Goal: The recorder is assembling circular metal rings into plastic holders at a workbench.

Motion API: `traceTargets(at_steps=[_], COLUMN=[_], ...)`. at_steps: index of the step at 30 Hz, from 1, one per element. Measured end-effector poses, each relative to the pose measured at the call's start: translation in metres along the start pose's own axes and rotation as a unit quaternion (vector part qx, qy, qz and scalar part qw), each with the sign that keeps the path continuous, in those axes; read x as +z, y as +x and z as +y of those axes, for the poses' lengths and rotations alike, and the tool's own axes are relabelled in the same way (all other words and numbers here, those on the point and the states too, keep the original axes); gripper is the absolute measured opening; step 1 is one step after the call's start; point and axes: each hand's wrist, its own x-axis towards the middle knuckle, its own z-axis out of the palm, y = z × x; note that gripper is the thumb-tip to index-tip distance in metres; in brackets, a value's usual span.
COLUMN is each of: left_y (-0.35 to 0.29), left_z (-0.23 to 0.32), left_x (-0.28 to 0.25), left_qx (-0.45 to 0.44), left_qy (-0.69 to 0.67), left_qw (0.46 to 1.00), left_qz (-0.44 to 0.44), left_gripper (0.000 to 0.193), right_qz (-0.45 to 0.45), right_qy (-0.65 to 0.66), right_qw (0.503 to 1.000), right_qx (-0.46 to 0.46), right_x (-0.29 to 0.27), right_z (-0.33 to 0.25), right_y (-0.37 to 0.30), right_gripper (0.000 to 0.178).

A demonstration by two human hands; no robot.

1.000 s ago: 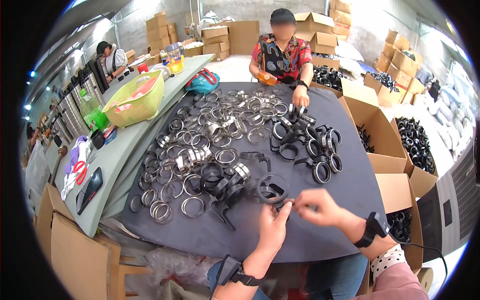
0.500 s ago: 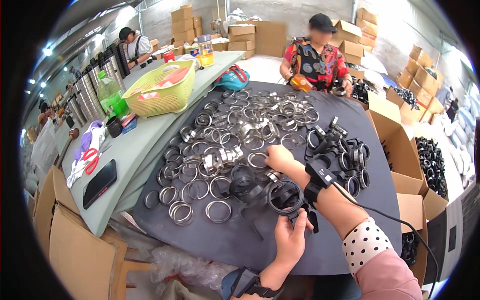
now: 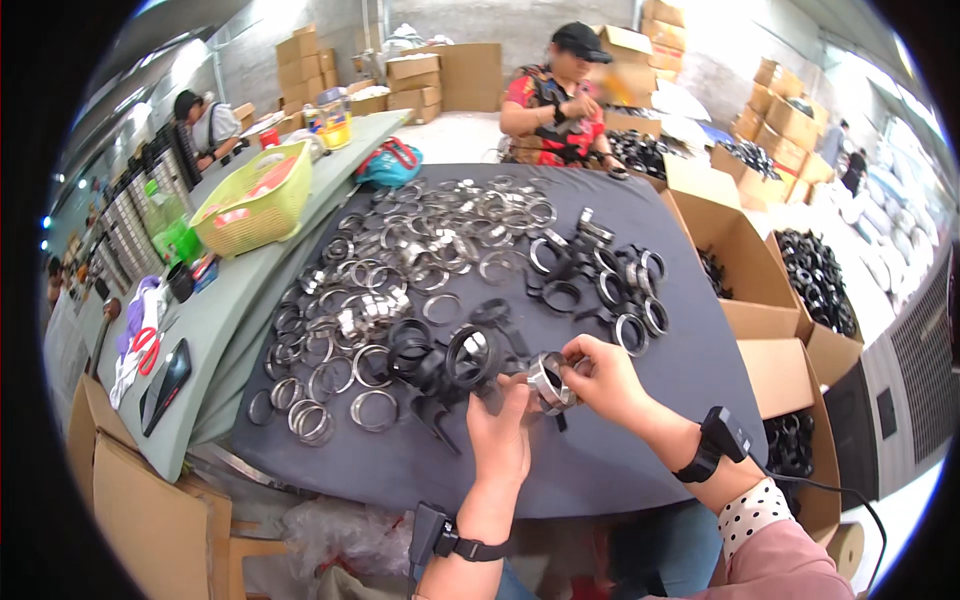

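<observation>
My left hand [image 3: 500, 432] comes up from the lower edge, its fingers closed at the lower side of a black ring-shaped part [image 3: 456, 350], whose gripped portion is mostly hidden. Beside it, my right hand [image 3: 610, 382] pinches a shiny metal ring [image 3: 546, 384] between thumb and fingers, close to the left fingertips. Whether one or more metal rings are in that pinch is hard to make out. More black parts [image 3: 408, 348] with rings and brackets lie just left of the hands. A wide pile of loose metal rings [image 3: 375, 410] spreads over the dark table [image 3: 600, 470].
Black parts fitted with metal rings [image 3: 630, 335] lie at the right. Open cardboard boxes [image 3: 765, 318] line the table's right side. On the left table stand a yellow-green basket [image 3: 285, 205], red scissors [image 3: 147, 345] and a phone [image 3: 168, 385]. A co-worker [image 3: 560, 110] is across the table.
My right hand has come back from the metal ring pile with a ring, toward my left hand. My head view has shifted to the right. The co-worker has raised a hand.
</observation>
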Motion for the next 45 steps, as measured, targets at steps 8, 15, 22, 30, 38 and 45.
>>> traceTargets(at_steps=[8, 15, 22, 30, 38, 45], left_y=[-0.029, -0.03, -0.007, -0.003, -0.018, -0.031], left_z=[-0.027, -0.038, -0.015, -0.001, -0.002, -0.024], left_x=[0.022, 0.017, -0.004, -0.017, 0.01, 0.011], left_qx=[-0.13, -0.151, -0.24, 0.107, 0.119, -0.043], left_qy=[0.149, 0.128, 0.204, 0.686, 0.624, 0.616], left_qw=[0.971, 0.975, 0.944, 0.716, 0.766, 0.734], left_qz=[-0.131, -0.098, -0.097, -0.07, -0.101, -0.282], left_gripper=[0.033, 0.031, 0.03, 0.034, 0.03, 0.03], right_qz=[0.033, -0.014, 0.042, 0.055, 0.082, -0.097], right_qy=[0.275, 0.237, 0.619, 0.583, 0.058, -0.238], right_qw=[0.951, 0.971, 0.771, 0.796, 0.986, 0.947], right_qx=[0.135, 0.033, 0.143, 0.156, 0.137, -0.191], right_x=[-0.03, -0.027, -0.074, -0.085, -0.08, -0.099], right_z=[0.044, 0.059, 0.074, 0.08, 0.081, 0.099], right_y=[-0.065, -0.109, -0.106, -0.123, -0.14, -0.165], right_gripper=[0.023, 0.021, 0.017, 0.02, 0.012, 0.02])
